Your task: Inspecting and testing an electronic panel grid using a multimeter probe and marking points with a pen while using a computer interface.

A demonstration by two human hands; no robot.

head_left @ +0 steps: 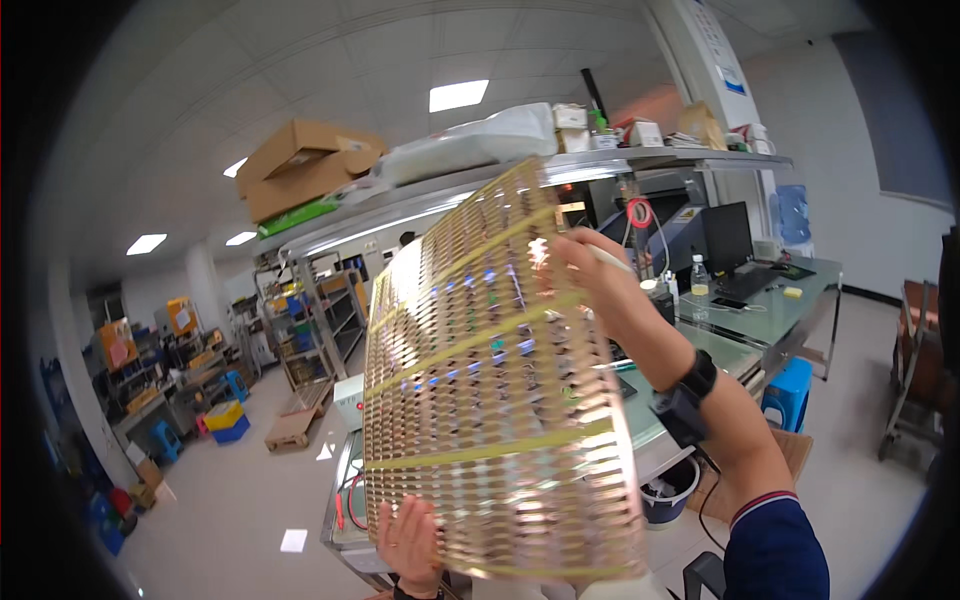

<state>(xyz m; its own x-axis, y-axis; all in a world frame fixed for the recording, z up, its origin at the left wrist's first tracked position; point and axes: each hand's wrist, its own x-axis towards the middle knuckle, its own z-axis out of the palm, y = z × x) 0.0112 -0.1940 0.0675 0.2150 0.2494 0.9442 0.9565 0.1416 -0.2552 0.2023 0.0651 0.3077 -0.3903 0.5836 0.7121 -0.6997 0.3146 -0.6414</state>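
We record a large flexible panel (pixel 495 385) of shiny copper-coloured cells, crossed by yellow tape strips, raised in the air in front of the camera and above the desk (pixel 745 345). The panel is tilted and slightly curved, and glare washes out much of its surface, so we cannot make out the detail of the individual cells.

The left hand (pixel 410 545) supports the lower edge, palm against the sheet with its fingers spread; its wrist is cut off by the bottom of the view, and we cannot tell whether any fingers curl behind the panel. The right hand (pixel 585 268) grips the upper right edge, fingers closed over it; the fingertips are partly lost in the reflection. A dark wristband (pixel 688 400) sits on the right forearm.

The panel hides most of the desk directly beneath it. Visible beside it are a monitor (pixel 727 236), a keyboard (pixel 750 280) and a small bottle (pixel 700 277). A blue stool (pixel 787 392) stands below the desk. Cardboard boxes (pixel 305 165) lie on the overhead shelf (pixel 640 160).
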